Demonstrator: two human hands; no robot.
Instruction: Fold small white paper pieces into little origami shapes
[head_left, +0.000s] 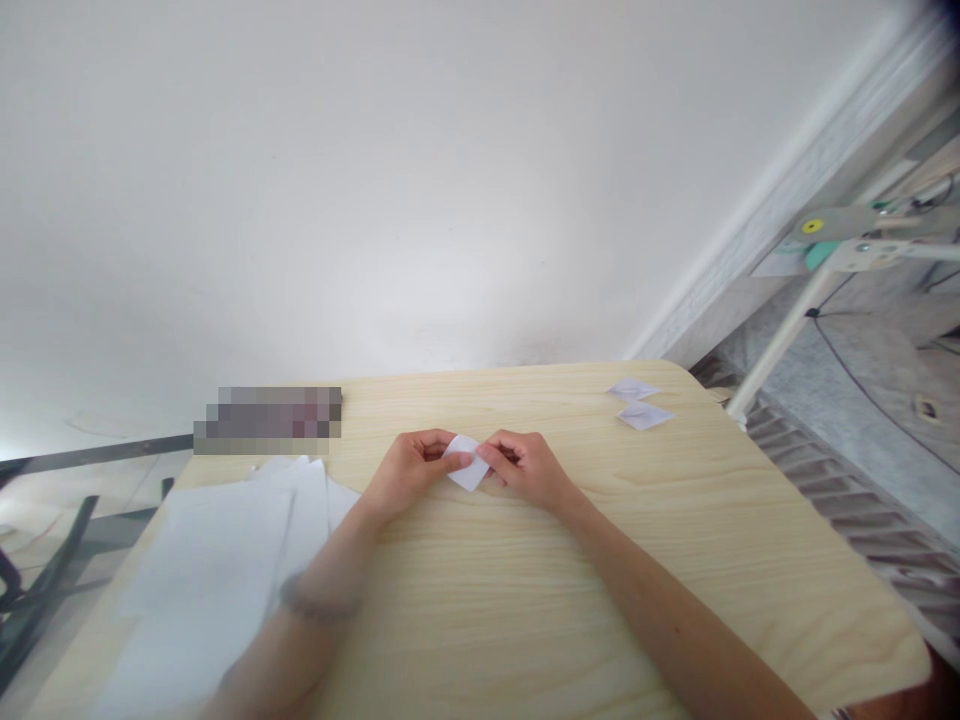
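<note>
A small folded piece of white paper [466, 474] is held between both hands above the middle of the table. My left hand [411, 468] pinches its left side, the thumb lying across the front. On the paper's right edge, the fingertips of my right hand [527, 468] are closed in a pinch. Some of the fingers behind the paper are hidden. Two folded paper pieces, one behind [634, 389] and one in front [645, 415], lie close together at the table's far right, pointed at their ends.
Loose white sheets [217, 545] overlap on the left of the wooden table [480, 620], partly under my left forearm. A blurred-out patch [268, 420] covers something at the back left. Behind stands a white wall [450, 200]; a white metal stand [787, 335] rises beyond the right edge.
</note>
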